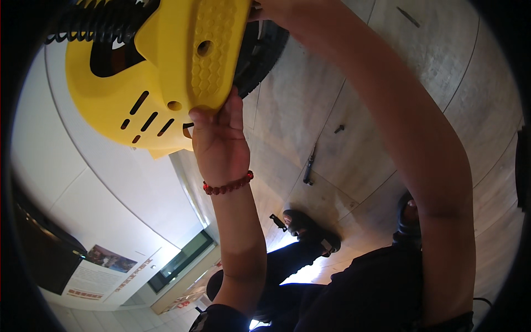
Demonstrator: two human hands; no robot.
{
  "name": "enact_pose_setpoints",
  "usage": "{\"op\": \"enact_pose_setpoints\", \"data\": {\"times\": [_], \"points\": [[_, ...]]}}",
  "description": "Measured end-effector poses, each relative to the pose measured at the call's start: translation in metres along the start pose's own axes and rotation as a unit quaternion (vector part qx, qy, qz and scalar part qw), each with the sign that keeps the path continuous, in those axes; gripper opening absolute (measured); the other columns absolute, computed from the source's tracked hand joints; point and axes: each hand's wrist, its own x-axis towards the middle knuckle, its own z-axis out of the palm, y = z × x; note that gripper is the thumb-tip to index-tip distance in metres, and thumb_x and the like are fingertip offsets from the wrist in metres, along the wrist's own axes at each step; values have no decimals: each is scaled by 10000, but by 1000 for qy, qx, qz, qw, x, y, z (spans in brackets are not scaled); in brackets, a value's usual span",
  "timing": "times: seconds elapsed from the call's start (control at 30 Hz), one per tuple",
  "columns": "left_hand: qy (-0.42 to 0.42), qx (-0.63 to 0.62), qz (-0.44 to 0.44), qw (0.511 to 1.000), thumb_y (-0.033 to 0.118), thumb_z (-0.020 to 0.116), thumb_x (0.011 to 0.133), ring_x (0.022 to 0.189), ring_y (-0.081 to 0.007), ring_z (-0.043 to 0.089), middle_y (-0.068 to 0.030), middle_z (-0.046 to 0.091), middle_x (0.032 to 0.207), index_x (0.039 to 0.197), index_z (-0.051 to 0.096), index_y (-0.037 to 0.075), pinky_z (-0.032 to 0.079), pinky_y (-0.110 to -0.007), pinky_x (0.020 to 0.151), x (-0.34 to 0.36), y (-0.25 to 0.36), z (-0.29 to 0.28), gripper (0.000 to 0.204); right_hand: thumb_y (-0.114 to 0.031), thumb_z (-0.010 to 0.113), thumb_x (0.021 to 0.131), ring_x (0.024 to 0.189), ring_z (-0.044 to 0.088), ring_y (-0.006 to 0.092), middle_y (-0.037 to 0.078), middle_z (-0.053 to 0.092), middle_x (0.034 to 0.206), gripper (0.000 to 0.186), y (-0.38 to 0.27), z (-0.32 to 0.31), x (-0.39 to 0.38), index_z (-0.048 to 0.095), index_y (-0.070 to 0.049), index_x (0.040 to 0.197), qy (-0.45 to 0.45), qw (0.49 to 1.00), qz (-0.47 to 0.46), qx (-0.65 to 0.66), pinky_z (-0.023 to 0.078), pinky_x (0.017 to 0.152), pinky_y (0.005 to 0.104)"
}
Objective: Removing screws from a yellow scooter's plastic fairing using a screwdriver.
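Observation:
A large yellow plastic cover (172, 72) with slots, round holes and a honeycomb-textured strip fills the upper left. My left hand (221, 130), wearing a red bead bracelet (228, 185), pinches its lower corner, thumb on the front and fingers at the edge. My right hand (279, 12) reaches up to the cover's right edge, its fingers curled against it and partly cut off by the top of the view. Behind the cover shows a black tyre (264, 58). A black coil spring (94, 25) sits at the cover's upper left.
On the wood-look floor (365, 160) lie a ratchet-like tool (310, 167), a small dark bolt (339, 129) and a thin metal piece (408, 16). My sandalled feet (310, 229) are below. A white wall panel (99, 171) with a poster (102, 274) stands at left.

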Motion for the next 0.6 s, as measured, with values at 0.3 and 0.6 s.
{"op": "enact_pose_setpoints", "data": {"times": [0.3,0.6], "points": [[34,137,-12,990,345,416,1008,1121,-304,582,-163,538,1258,1305,396,7,496,-398,951,-18,-7,12,450,-230,576,944,1036,604,212,143,599,1167,415,10,-31,6,491,50,1238,-77,996,41,0,506,885,326],[10,152,-49,987,180,625,923,833,-144,628,-103,683,933,1055,582,-26,491,-283,799,-39,-39,28,248,-314,600,926,1090,593,183,86,592,1218,505,15,-88,-24,467,-2,1300,-92,989,87,72,480,945,325]]}}
